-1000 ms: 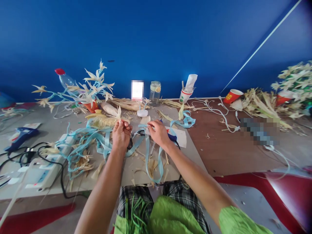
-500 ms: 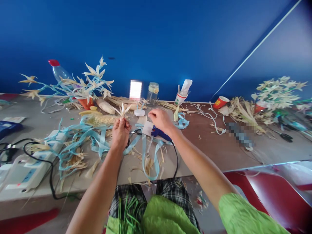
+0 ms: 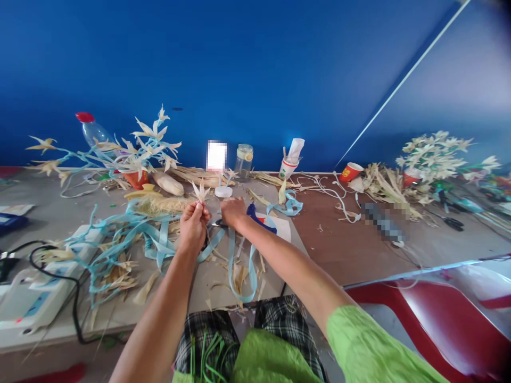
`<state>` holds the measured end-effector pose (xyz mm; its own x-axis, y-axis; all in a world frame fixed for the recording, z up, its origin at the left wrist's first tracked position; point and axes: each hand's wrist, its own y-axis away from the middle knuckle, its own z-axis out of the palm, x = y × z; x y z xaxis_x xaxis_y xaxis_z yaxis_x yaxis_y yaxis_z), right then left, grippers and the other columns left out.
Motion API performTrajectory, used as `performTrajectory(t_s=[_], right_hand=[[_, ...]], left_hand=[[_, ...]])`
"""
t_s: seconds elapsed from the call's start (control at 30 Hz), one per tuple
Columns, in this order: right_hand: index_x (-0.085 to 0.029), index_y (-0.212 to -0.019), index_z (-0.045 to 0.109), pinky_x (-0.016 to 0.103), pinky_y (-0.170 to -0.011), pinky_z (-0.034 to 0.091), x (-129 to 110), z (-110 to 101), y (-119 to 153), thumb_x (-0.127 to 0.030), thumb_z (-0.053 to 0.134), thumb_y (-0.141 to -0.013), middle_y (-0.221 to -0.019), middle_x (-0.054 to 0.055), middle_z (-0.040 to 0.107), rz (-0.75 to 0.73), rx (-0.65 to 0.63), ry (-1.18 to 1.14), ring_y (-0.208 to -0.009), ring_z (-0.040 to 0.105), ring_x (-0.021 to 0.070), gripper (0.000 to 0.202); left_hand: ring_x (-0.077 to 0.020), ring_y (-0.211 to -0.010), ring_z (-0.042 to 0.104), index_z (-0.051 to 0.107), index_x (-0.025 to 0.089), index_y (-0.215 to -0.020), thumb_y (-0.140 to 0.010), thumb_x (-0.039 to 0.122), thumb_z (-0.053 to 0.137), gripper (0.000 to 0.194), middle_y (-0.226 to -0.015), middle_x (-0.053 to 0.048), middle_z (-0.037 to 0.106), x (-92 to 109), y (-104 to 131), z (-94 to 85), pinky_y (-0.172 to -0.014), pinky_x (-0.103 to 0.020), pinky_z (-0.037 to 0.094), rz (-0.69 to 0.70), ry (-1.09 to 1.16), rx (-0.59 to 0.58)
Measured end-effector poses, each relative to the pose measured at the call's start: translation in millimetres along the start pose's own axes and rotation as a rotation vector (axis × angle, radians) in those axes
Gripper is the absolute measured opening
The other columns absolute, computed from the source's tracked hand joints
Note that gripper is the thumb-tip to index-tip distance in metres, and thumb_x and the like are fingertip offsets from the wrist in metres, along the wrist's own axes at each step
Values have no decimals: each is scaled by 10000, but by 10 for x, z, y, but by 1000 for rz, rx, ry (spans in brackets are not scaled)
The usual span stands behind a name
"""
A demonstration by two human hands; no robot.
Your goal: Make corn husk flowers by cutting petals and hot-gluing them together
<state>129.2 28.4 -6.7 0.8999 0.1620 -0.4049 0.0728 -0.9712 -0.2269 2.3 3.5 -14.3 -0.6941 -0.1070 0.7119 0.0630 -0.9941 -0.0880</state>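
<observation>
My left hand (image 3: 194, 222) pinches a cream corn-husk flower (image 3: 200, 192) upright by its base. Close by on its right, my right hand (image 3: 233, 213) is curled with its knuckles up; its fingertips and anything in them are hidden. Between the two hands, part of a dark-handled pair of scissors (image 3: 217, 224) shows. A blue glue gun (image 3: 261, 220) lies beyond my right wrist, on a white sheet (image 3: 284, 230). Light blue ribbon (image 3: 250, 282) loops over the table in front of my right hand.
Blue-wrapped stems (image 3: 107, 250) and a white power strip (image 3: 51, 284) crowd the left side. Husk flowers (image 3: 149, 133) stand in a red cup (image 3: 136, 180) at the back. A glass jar (image 3: 243, 161), a white cup (image 3: 287, 169) and a tipped red cup (image 3: 351, 172) line the wall.
My right hand has moved left and down, closer to my left hand, uncovering more of the glue gun. My left hand still holds the flower. The view has shifted slightly.
</observation>
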Motion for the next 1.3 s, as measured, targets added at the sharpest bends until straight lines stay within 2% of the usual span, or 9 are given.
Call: performTrajectory(t_s=[0.13,0.23,0.37,0.47,0.63,0.97,1.07,1.2,1.3], right_hand=[[-188,-696,657,404,-900,360,62,-129,1,-138,589,-726,-800,75,702,32,51,-94,-919,602,239,89],[-207,-818,670,315,-788,422,145,-286,-9,-245,492,-820,-831,29,696,78,105,-260,-814,606,178,182],[-195,-816,642,245,-652,417,253,-484,-41,-333,595,-722,-699,-22,620,222,377,-1001,-642,530,118,173],[-195,-751,629,226,-596,391,278,-547,-48,-346,654,-646,-619,-50,564,213,419,-1261,-570,473,90,186],[-187,-674,631,216,-544,358,223,-504,0,-301,687,-574,-584,-51,559,228,242,-1274,-532,440,75,162],[-192,-716,639,229,-606,415,79,-796,-28,-307,678,-654,-633,-38,599,76,157,-1253,-585,510,91,137],[-182,-700,645,229,-602,406,95,-791,-50,-286,692,-622,-613,-40,587,82,102,-1201,-577,498,89,138],[-188,-703,630,229,-593,397,112,-757,-34,-296,678,-623,-607,-50,573,133,117,-1265,-562,480,84,143],[-188,-700,620,229,-594,393,79,-775,-2,-320,700,-626,-601,-49,568,96,96,-1303,-567,484,86,171]], left_hand=[[-53,-580,530,619,163,-765,-687,214,760,169,-684,19,584,11,19,26,-549,-169,430,-10,9,-30],[-59,-609,541,618,158,-753,-679,192,767,171,-704,15,587,24,38,50,-560,-175,437,-11,39,-37],[-61,-599,534,617,158,-748,-669,196,776,182,-680,17,579,32,47,60,-558,-181,434,-29,52,-47],[-62,-602,536,618,158,-754,-657,196,787,199,-686,18,585,25,44,55,-558,-180,433,-42,54,-54],[-60,-607,541,621,151,-749,-654,189,791,199,-705,15,591,15,42,52,-557,-179,434,-44,46,-59],[-61,-586,535,624,157,-756,-689,195,769,164,-660,15,582,38,55,61,-567,-177,438,-57,22,-88],[-63,-591,538,627,161,-754,-692,194,766,155,-657,15,583,45,60,62,-570,-177,440,-57,25,-86],[-65,-590,539,629,160,-757,-686,200,771,163,-644,14,583,48,63,59,-568,-175,444,-68,29,-81],[-64,-578,534,626,155,-756,-689,208,770,167,-627,14,578,43,63,58,-565,-174,444,-73,20,-80]])
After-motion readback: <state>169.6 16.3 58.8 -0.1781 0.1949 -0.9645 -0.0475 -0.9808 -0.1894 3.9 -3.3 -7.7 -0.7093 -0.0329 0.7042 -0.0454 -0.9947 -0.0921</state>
